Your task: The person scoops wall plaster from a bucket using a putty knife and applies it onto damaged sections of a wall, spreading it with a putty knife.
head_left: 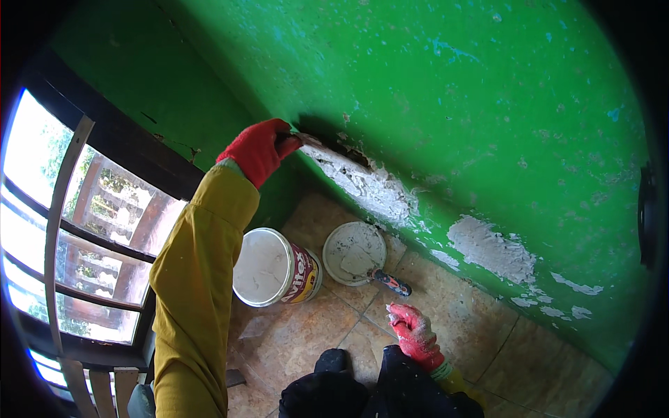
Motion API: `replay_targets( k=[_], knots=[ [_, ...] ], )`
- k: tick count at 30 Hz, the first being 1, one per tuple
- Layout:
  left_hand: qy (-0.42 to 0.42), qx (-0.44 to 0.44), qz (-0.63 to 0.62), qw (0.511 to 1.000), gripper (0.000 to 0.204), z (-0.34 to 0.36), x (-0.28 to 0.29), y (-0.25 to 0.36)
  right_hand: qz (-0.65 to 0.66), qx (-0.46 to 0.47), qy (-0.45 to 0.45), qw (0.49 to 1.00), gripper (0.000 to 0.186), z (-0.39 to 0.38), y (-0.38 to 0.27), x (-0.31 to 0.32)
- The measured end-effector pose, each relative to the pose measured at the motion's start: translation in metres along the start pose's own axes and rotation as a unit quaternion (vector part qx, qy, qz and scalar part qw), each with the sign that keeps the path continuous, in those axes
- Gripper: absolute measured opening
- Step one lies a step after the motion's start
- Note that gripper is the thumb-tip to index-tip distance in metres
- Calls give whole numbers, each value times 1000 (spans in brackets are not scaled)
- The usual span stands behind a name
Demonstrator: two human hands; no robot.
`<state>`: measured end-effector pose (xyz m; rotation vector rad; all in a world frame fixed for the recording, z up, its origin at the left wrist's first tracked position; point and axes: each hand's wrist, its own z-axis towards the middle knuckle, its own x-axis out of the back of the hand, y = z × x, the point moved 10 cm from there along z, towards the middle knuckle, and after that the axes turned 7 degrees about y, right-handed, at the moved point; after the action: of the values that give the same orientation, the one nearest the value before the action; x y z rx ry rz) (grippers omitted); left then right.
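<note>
My left hand [258,150], in a red glove, is raised to the green wall. Its fingers are closed on the end of a thin, flat, pale piece [327,152] along the upper edge of a rough white putty patch [373,191]; the piece's kind is unclear. A dark gap shows just above it. My right hand [414,336], its red glove smeared white, hovers low near my knees with fingers curled together; what they hold, if anything, is too small to name. Nearest to it, a putty knife with a dark patterned handle [391,283] rests on a round, putty-smeared lid [354,252].
An open bucket [263,268] of white putty stands on the tiled floor [334,310] beside the lid. A second white patch [491,249] and flaking paint mark the wall [474,125] to the right. At left is a dark-framed window [104,216].
</note>
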<state>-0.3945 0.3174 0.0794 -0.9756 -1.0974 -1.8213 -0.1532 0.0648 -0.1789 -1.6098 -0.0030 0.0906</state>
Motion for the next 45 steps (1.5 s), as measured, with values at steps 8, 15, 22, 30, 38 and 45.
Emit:
replay_targets(
  k=[8, 15, 22, 30, 38, 45],
  knots=[
    [26, 10, 77, 997, 19, -27, 17, -4, 21, -14, -26, 999, 29, -4, 7, -10],
    [46, 0, 23, 999, 13, -45, 26, -3, 111, -18, -26, 993, 26, 34, -34, -11],
    [46, 12, -173, 984, 24, -70, 7, -40, 57, 148, -20, 987, 29, 89, -129, -52],
    [84, -4, -140, 987, 21, -97, 21, -3, 167, 73, -23, 983, 24, 134, -185, -125],
    [41, 285, -516, 807, 15, -112, -42, -83, 516, -152, -207, 817, 23, 32, -196, -27],
    [91, 490, -549, 670, 19, -146, -81, -55, -350, -180, 276, 877, 25, -223, -27, 360]
  ],
)
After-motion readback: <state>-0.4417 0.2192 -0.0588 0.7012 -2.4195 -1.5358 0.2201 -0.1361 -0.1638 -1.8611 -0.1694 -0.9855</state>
